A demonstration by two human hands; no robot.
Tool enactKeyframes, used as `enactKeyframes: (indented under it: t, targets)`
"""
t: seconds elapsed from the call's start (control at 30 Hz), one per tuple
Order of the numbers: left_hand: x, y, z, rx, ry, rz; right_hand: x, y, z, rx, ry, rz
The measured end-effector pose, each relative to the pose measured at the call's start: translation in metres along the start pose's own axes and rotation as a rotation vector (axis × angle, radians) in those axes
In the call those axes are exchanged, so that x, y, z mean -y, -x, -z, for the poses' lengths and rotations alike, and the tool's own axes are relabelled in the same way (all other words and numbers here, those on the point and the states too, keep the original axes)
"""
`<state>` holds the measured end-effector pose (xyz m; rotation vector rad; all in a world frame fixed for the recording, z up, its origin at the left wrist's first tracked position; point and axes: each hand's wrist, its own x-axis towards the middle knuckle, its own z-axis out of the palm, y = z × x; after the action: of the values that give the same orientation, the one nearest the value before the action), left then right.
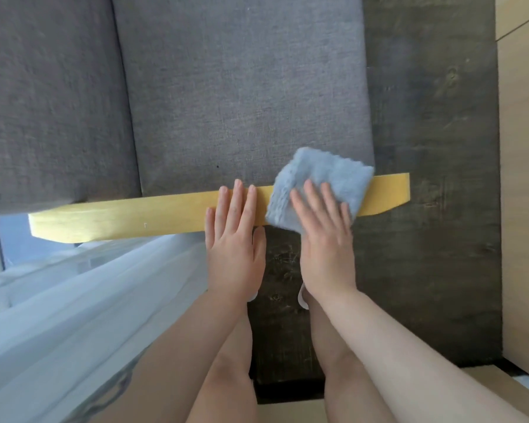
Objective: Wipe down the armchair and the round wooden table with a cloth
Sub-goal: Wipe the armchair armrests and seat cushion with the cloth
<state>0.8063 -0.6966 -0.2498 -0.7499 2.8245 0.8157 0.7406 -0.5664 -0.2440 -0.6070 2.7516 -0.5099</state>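
Observation:
The armchair has grey fabric cushions (242, 96) and a light yellow wooden armrest (141, 216) running left to right across the middle. A folded light blue cloth (327, 175) lies over the armrest near its right end. My right hand (324, 233) presses flat on the cloth with straight fingers. My left hand (234, 239) rests flat on the bare armrest just left of the cloth, fingers straight. The round wooden table is not in view.
A dark rug (434, 178) covers the floor under and right of the chair. Light wooden flooring (522, 148) runs along the right edge. A sheer white curtain (74, 300) hangs at the lower left, close to the armrest.

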Motion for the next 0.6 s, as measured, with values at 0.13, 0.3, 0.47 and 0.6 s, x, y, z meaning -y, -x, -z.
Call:
enactKeyframes:
  t: [0.13, 0.3, 0.47, 0.6]
  targets:
    - [0.004, -0.002, 0.0, -0.021, -0.03, -0.021, -0.047, 0.021, 0.017, 0.105, 0.016, 0.149]
    - [0.012, -0.013, -0.004, -0.074, -0.061, -0.045, -0.01, -0.018, 0.008, -0.1, -0.015, -0.207]
    - [0.011, -0.011, -0.001, -0.056, -0.082, -0.053, -0.029, 0.022, 0.009, 0.065, 0.074, 0.139]
    - [0.013, -0.012, 0.002, -0.046, -0.077, -0.052, -0.019, -0.008, 0.011, -0.107, 0.004, -0.228]
